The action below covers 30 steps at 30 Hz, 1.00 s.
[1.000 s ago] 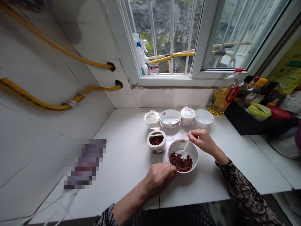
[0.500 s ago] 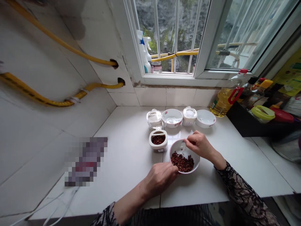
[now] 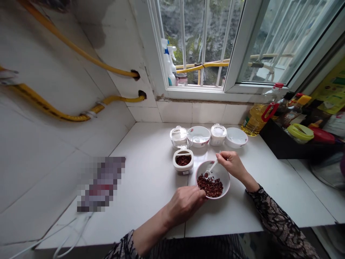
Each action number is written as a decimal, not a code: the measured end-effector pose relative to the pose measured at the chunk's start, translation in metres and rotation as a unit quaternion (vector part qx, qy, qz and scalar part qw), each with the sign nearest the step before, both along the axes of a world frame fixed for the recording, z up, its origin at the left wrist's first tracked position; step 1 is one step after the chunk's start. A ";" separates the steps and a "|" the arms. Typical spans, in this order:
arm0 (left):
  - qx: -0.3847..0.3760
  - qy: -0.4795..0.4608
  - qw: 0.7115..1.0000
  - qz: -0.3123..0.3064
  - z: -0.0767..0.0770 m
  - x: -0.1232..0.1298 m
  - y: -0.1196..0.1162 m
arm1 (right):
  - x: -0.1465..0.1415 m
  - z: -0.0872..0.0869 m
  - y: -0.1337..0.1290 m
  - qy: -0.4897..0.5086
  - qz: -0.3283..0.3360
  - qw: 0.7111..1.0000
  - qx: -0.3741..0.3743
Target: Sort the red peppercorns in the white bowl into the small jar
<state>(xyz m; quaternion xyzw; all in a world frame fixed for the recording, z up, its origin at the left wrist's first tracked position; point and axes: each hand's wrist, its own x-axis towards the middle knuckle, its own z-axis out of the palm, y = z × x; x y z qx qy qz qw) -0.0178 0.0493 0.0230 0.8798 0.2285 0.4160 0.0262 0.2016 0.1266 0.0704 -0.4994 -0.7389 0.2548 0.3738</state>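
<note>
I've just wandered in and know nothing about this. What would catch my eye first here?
Your eye would likely go first to the white bowl of dark red grains in the middle of the white counter. The right hand holds a small white spoon in it, while the left hand rests at its rim. Bright yellow hoses run along the tiled wall at left, and a large bottle of yellow cooking oil stands at back right.

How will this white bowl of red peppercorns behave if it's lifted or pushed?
The white bowl looks like glazed ceramic, so probably rigid, fragile if knocked, and a little slick. With only a low heap of peppercorns inside, it should feel fairly light and steady. The white spoon inside might shift if it's tilted.
</note>
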 end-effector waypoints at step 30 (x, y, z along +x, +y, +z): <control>0.019 -0.001 1.000 0.012 -0.004 0.002 0.002 | -0.025 0.007 0.021 0.181 -0.060 0.978 -0.089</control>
